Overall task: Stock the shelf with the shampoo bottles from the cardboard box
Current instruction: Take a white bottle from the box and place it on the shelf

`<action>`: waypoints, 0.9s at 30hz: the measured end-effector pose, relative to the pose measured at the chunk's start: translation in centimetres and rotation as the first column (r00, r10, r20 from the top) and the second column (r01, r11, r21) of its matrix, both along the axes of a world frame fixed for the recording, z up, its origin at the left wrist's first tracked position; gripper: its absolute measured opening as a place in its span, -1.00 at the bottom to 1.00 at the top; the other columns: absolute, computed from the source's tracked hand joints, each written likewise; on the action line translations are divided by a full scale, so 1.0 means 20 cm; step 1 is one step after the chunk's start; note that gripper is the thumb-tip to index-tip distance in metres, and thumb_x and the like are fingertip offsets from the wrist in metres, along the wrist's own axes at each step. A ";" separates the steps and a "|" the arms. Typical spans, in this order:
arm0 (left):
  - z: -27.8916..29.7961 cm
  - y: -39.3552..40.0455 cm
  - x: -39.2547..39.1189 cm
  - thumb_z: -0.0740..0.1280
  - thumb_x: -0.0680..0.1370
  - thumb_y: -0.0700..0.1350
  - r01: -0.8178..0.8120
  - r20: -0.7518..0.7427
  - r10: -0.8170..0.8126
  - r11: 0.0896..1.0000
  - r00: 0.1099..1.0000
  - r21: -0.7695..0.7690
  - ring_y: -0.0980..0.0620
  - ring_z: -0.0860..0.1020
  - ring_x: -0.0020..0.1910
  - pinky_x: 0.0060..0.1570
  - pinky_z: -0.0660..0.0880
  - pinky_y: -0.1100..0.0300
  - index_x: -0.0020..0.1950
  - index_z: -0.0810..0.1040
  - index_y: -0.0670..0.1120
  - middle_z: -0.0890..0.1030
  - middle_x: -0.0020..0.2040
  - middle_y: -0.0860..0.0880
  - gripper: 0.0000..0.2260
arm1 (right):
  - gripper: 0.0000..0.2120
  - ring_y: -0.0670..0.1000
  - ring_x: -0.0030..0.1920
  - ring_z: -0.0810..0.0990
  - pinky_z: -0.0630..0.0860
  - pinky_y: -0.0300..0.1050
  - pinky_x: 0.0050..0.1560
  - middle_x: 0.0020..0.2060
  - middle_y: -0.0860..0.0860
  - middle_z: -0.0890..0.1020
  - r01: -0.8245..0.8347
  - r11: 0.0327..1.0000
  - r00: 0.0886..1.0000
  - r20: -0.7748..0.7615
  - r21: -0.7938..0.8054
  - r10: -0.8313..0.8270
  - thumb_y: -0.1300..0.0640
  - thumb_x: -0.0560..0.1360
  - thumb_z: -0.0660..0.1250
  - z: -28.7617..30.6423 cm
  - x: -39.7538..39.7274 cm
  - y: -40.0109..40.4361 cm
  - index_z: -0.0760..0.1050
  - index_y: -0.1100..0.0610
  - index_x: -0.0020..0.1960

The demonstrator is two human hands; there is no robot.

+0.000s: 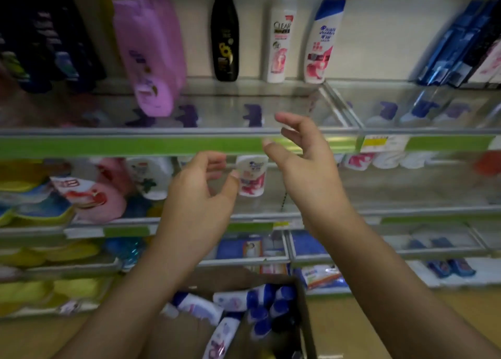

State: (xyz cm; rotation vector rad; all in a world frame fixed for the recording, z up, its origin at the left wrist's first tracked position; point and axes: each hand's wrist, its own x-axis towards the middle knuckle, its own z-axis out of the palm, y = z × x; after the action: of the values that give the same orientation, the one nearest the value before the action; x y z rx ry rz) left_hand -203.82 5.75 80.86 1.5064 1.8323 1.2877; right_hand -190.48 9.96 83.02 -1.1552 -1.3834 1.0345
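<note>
Three shampoo bottles stand upright at the back of the upper shelf, long axes vertical and caps up: a black bottle, a white bottle and a blue-capped bottle side by side, the last leaning slightly right. To their left a pink bottle stands nearer the front edge, blurred. On the shelf below, a small white bottle with a red label stands upright behind the hands. The cardboard box sits on the floor at the bottom, holding a jumble of white bottles with blue caps lying on their sides at various angles; blur makes the count uncertain, perhaps six or more. The left hand is raised before the lower shelf, fingers loosely curled with the thumb out, holding nothing I can make out. The right hand is raised beside it at the green shelf edge, fingers spread and relaxed, empty
</note>
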 end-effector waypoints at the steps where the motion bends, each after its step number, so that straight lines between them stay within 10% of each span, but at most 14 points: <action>1: -0.02 -0.07 -0.06 0.33 0.52 -0.06 0.016 -0.012 -0.016 1.000 1.000 -0.025 0.16 0.53 0.08 0.11 0.50 0.11 0.13 0.49 0.02 0.57 0.08 0.08 -0.81 | -0.71 -0.40 0.06 0.45 0.48 -0.38 0.03 0.24 -0.12 0.48 0.004 1.000 1.000 -0.008 -0.029 -0.005 0.17 0.55 0.33 -0.03 -0.04 -0.07 0.45 -0.08 0.23; 12: -0.40 -0.68 -0.43 0.33 0.54 -0.11 0.034 0.042 -0.023 0.959 0.999 -0.282 0.34 0.49 -0.03 -0.09 0.41 0.42 0.11 0.51 0.02 0.56 -0.03 0.19 -0.84 | -0.74 -0.22 0.23 0.51 0.44 -0.28 0.18 0.18 -0.18 0.58 -0.093 0.959 0.996 -0.031 -0.267 0.088 0.12 0.53 0.37 -0.41 -0.24 -0.63 0.52 -0.07 0.20; 17: -0.71 -0.85 -0.45 0.34 0.53 -0.18 -0.053 0.083 0.096 0.906 0.992 -0.420 0.12 0.57 0.00 0.05 0.46 0.21 0.07 0.55 -0.04 0.61 -0.01 0.07 -0.86 | -0.76 -0.19 0.18 0.54 0.49 -0.33 0.09 0.15 -0.13 0.59 -0.101 0.905 0.994 -0.013 -0.412 0.105 0.15 0.55 0.34 -0.67 -0.24 -0.75 0.52 -0.02 0.20; 27: -1.42 -1.04 -0.41 0.30 0.55 -0.18 -0.113 0.026 0.198 0.655 0.980 -0.747 -0.03 0.56 0.10 0.05 0.36 0.26 0.15 0.57 -0.14 0.62 0.09 -0.10 -0.80 | -0.85 -0.17 -0.04 0.52 0.47 -0.18 -0.01 -0.03 -0.10 0.58 0.068 0.616 0.996 0.085 -0.785 -0.001 0.19 0.58 0.28 -1.52 -0.28 -0.85 0.54 0.06 0.12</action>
State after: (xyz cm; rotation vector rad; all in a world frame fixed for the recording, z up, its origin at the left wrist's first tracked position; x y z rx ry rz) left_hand -212.07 -15.05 52.43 0.8146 2.0739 0.5043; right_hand -196.05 -6.95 52.63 -1.8682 -0.9284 1.6727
